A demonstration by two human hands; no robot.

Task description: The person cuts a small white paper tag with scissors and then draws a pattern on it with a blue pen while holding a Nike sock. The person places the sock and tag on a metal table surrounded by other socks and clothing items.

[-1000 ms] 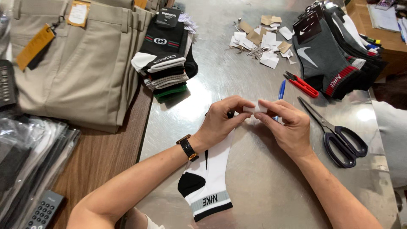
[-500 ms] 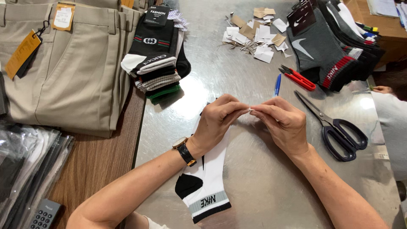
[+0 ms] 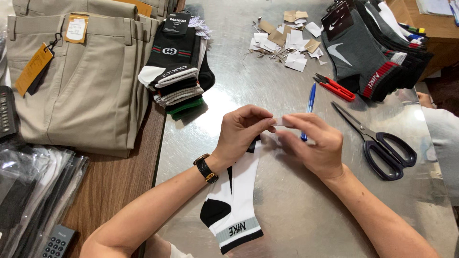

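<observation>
Both hands meet over the middle of the steel table (image 3: 287,205). The left hand (image 3: 241,131) and the right hand (image 3: 315,143) each pinch one end of a small white tag (image 3: 283,122) between thumb and fingertips, the other fingers curled in. The tag hangs just above the top of a white sock (image 3: 236,200) with black heel and toe, which lies flat on the steel and runs back under the left wrist, toward the near edge. A watch (image 3: 206,168) sits on that wrist.

There is open steel right of the sock and in front of the right forearm. Just beyond the right hand lies a blue pen (image 3: 310,98), partly hidden by the fingers. Black scissors (image 3: 377,141) lie close to the right, and red snips (image 3: 334,87) a little farther back. Paper scraps (image 3: 287,43) are strewn at the far side, beside a pile of dark socks (image 3: 373,52) reaching the right edge.

To the left the steel ends at a wooden strip (image 3: 119,181). A stack of socks (image 3: 179,71) overhangs that seam, touching folded khaki trousers (image 3: 81,81). Clear bags (image 3: 33,191) and a calculator (image 3: 56,242) fill the near left corner.
</observation>
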